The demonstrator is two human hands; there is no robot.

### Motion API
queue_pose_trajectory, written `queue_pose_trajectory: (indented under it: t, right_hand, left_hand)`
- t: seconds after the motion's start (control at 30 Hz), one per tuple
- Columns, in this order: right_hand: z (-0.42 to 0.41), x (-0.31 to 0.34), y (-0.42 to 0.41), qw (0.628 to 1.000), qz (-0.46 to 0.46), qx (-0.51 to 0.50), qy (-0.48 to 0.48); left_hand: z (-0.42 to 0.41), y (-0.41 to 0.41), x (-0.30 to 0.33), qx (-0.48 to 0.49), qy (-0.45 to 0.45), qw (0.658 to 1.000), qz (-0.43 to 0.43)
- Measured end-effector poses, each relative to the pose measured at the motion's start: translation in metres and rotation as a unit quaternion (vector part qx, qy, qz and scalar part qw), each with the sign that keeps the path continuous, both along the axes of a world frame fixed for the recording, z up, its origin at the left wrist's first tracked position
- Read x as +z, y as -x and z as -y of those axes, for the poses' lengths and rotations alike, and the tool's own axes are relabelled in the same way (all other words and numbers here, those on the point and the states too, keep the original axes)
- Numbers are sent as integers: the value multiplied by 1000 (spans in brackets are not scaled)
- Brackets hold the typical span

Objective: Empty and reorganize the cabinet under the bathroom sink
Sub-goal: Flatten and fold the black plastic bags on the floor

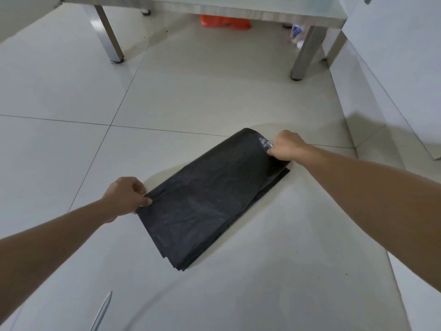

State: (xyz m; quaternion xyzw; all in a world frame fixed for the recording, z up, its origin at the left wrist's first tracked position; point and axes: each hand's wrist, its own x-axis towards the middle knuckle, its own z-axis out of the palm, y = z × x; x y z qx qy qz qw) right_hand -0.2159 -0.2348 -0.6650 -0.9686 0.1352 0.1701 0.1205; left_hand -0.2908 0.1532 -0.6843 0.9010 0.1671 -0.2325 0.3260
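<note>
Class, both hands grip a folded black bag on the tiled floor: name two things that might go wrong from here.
1. The black bag is thin, layered plastic; the right hand pinches only the top layer at one corner, so it may tear or unfold.
2. The left hand pinches just the edge; on the glossy floor the stack may slide.

A floor (pixel 214 91) of large glossy pale tiles with thin dark grout lines fills the view under soft, even light. At the far end stands a table (pixel 214 7) on square metal legs, and white cabinet fronts (pixel 393 80) run along the right side
</note>
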Motion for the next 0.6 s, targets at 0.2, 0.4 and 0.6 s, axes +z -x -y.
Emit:
queue_pose_trajectory:
  t: [0.2,0.4,0.6]
  right_hand:
    - [4,15,23,995,-93,-46,-12]
    - [-16,15,5,988,-11,132,79]
    - [-41,8,-25,950,-86,284,98]
  left_hand:
    - [5,9,-6,41,-60,993,94]
    - [19,6,-4,-115,-145,980,70]
    - [34,-2,1,-169,-208,963,23]
